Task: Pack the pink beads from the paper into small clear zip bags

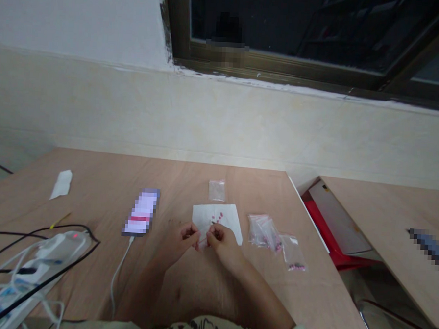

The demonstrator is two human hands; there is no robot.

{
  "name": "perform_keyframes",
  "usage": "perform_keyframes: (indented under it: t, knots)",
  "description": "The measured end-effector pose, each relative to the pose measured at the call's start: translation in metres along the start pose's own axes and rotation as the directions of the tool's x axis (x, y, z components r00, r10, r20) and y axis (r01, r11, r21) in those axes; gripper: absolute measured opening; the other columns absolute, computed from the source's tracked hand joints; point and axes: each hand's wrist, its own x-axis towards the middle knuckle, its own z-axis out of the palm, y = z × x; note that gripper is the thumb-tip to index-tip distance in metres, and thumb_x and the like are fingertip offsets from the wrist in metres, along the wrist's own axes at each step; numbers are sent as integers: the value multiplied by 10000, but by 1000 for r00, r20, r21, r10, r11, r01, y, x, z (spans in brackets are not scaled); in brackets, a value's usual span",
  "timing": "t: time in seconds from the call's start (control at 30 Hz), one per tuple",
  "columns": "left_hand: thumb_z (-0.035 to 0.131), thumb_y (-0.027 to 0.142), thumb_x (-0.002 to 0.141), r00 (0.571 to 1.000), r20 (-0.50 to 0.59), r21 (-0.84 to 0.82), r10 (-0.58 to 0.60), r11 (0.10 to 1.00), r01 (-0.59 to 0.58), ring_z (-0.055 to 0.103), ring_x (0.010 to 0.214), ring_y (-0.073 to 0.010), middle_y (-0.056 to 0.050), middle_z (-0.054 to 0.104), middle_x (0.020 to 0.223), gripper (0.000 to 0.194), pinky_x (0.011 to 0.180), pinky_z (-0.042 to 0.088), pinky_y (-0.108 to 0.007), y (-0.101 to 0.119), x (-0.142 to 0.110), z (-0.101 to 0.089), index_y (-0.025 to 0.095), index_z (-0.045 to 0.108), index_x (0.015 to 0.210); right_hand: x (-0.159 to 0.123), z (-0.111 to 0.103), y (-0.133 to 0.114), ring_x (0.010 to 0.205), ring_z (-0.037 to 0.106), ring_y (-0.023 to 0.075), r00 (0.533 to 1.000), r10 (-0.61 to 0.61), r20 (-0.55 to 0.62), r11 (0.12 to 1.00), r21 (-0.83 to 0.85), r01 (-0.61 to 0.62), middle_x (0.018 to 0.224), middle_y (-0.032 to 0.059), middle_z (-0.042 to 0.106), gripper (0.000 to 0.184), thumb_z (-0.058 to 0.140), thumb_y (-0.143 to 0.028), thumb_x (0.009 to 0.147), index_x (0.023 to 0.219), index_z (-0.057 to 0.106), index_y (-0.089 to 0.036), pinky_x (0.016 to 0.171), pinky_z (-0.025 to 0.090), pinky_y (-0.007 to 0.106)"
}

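White paper sheet on plywood table | left hand, right hand curled together at its near edge, any hold hidden | pink beads on sheet | plastic zip bags to the right

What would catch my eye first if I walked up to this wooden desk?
Your eye goes to the left hand and right hand, pinched together mid-desk at a white paper sheet dotted with small pink pieces. Just right lie clear plastic bags with pink bits, and a red object shows beyond the desk's right edge.
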Motion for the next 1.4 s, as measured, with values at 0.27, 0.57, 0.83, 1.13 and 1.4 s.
perform_keyframes:
  t: [0.27, 0.57, 0.83, 1.13, 1.4]
  knots:
    - [483, 235, 679, 979, -190, 174, 71, 984, -38, 425, 501, -87, 63, 445, 524, 116, 485, 333, -198, -8, -14, 14, 178, 451, 584, -7, 14, 4, 510, 415, 93, 995, 45, -89, 992, -117, -56, 551, -37, 455, 17, 452, -164, 632, 617, 452, -172, 481, 302, 205]
    - [446, 348, 738, 987, -158, 164, 35, 986, -8, 498, 620, -124, 16, 536, 669, 173, 589, 409, -248, -15, -12, 5, 187, 508, 746, 10, 9, 27, 467, 418, 98, 995, 84, -51, 971, 227, -70, 510, -33, 482, 143, 437, -173, 609, 690, 554, -167, 456, 320, 210]
    - [455, 473, 703, 991, -7, -27, -132, 991, 132, 475, 459, -96, 29, 513, 515, 329, 471, 407, -225, -43, 3, -7, 167, 516, 596, 21, 11, 40, 403, 405, 68, 991, 131, 5, 912, 391, -122, 478, -58, 470, 191, 555, -341, 628, 679, 464, -181, 391, 313, 181]
    - [522, 467, 647, 964, -183, -25, -196, 981, 194, 452, 410, -91, 52, 493, 480, 312, 434, 370, -215, -66, 7, -17, 157, 523, 612, 4, 14, 62, 299, 382, 48, 978, 210, -14, 940, 277, -198, 589, -36, 550, 294, 535, -451, 661, 727, 415, -191, 250, 263, 165]
    - [519, 434, 659, 964, -189, 28, -186, 981, 194, 516, 480, -124, 46, 530, 473, 281, 536, 404, -245, -64, 5, -23, 157, 558, 646, 7, 16, 72, 282, 365, 42, 969, 243, -37, 939, 261, -225, 490, -51, 511, 290, 507, -457, 679, 663, 423, -181, 261, 250, 162]
